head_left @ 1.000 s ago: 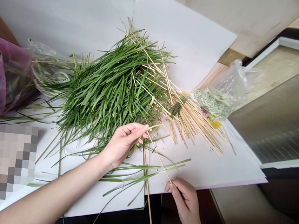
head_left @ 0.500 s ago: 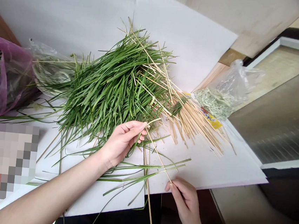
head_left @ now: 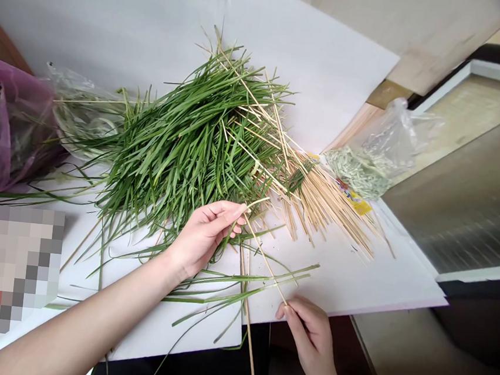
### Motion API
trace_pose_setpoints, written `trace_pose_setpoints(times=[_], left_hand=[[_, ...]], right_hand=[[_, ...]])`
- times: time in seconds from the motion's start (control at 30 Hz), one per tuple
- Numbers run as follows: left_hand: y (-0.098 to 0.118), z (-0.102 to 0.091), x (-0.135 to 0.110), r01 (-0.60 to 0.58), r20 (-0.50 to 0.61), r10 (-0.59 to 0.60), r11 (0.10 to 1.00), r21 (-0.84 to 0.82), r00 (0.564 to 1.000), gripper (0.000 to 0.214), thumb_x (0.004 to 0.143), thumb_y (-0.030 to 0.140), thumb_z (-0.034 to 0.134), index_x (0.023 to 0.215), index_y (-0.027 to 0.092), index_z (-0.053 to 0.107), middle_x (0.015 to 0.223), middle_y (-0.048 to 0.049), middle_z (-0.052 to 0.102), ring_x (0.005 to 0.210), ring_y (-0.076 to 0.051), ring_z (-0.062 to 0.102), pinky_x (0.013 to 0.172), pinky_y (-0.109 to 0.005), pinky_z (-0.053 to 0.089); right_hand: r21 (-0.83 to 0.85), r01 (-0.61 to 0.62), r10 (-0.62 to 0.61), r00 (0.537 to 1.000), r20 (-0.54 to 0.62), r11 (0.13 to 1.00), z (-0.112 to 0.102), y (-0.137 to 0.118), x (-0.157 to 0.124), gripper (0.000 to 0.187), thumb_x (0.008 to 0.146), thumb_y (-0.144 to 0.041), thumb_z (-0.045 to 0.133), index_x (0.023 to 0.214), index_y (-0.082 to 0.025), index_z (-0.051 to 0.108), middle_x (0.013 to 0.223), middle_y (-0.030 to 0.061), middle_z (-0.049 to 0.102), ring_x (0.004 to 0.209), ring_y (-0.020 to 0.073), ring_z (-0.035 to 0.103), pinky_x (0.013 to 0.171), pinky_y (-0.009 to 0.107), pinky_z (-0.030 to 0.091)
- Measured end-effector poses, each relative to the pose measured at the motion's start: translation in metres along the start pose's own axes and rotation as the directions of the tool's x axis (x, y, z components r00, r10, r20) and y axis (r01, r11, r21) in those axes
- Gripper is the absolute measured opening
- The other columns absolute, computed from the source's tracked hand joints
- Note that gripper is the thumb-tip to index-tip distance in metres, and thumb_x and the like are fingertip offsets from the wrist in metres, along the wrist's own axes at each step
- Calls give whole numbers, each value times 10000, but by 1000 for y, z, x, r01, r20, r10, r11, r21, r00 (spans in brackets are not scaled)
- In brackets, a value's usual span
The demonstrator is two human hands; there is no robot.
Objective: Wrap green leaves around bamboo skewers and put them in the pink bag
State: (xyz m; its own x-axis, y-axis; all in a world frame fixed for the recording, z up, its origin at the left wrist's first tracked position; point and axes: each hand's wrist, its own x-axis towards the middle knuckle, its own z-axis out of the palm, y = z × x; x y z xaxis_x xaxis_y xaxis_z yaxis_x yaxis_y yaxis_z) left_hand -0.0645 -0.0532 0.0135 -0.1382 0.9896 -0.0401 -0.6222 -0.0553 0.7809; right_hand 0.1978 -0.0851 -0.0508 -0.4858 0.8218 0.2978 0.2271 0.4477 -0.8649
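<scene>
My left hand (head_left: 207,235) pinches a garlic chive stalk (head_left: 259,201), its pale end poking out beyond the thumb and forefinger. A thin bamboo skewer (head_left: 264,258) runs from those fingertips down to my right hand (head_left: 310,336), which grips its lower end between thumb and forefinger. Whether the skewer's tip has pierced the stalk is hidden by the left fingers. Behind the left hand lies a big heap of green chives (head_left: 178,151). A few loose chives (head_left: 217,296) are spread on the white table (head_left: 382,283) beneath both hands.
Many bamboo skewers (head_left: 332,201) lie fanned right of the heap, some across it. A clear bag (head_left: 367,163) with pale green pieces stands at the right. Another clear bag (head_left: 84,112) and a pink bag (head_left: 26,124) are at the left. One skewer (head_left: 250,347) overhangs the front edge.
</scene>
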Motion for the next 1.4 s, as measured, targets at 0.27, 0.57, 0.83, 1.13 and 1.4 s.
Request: trace_pose_setpoints(times=[0.27, 0.57, 0.83, 1.13, 1.4], left_hand=[[-1, -2, 1, -11, 6, 11, 999, 42, 1000, 165, 759, 278, 848, 812, 137, 780, 717, -8, 688, 626, -56, 580, 615, -150, 471], [2, -1, 0, -25, 28, 21, 990, 139, 999, 151, 766, 278, 842, 811, 144, 790, 702, -13, 686, 629, -62, 565, 606, -155, 452], [-1, -1, -1, -3, 85, -16, 976, 216, 996, 168, 774, 297, 829, 800, 139, 775, 712, -20, 685, 628, -79, 562, 600, -180, 442], [-30, 7, -18, -52, 329, -172, 817, 575, 928, 165, 790, 303, 785, 749, 146, 757, 700, -34, 703, 633, -137, 593, 613, -236, 445], [-1, 0, -12, -331, 578, -236, 629, 704, 782, 188, 845, 230, 705, 1017, 168, 749, 954, -71, 731, 825, -184, 648, 680, -255, 487]], right_hand=[[-7, 14, -14, 1000, 2, 1000, 0, -1, 1, 307, 1044, -210, 474, 764, -213, 601, 653, -17, 533, 590, 183, 507, 572, 277, 349], [-16, 13, -13, 1000, -5, 1000, 0, 1, 0, 312, 1045, -214, 476, 765, -209, 616, 659, -8, 549, 599, 188, 522, 578, 283, 365], [-31, 8, -9, 1000, -9, 999, 0, -1, 1, 326, 1044, -229, 475, 750, -205, 615, 640, -2, 533, 584, 199, 517, 569, 294, 365], [-37, 36, -36, 999, -6, 999, 1, -3, 4, 309, 1041, -206, 476, 762, -207, 607, 658, -6, 549, 591, 189, 523, 569, 282, 361], [-38, 24, -25, 999, -21, 999, 1, 0, 2, 321, 1047, -231, 474, 749, -206, 592, 645, -7, 518, 580, 189, 501, 563, 288, 349]])
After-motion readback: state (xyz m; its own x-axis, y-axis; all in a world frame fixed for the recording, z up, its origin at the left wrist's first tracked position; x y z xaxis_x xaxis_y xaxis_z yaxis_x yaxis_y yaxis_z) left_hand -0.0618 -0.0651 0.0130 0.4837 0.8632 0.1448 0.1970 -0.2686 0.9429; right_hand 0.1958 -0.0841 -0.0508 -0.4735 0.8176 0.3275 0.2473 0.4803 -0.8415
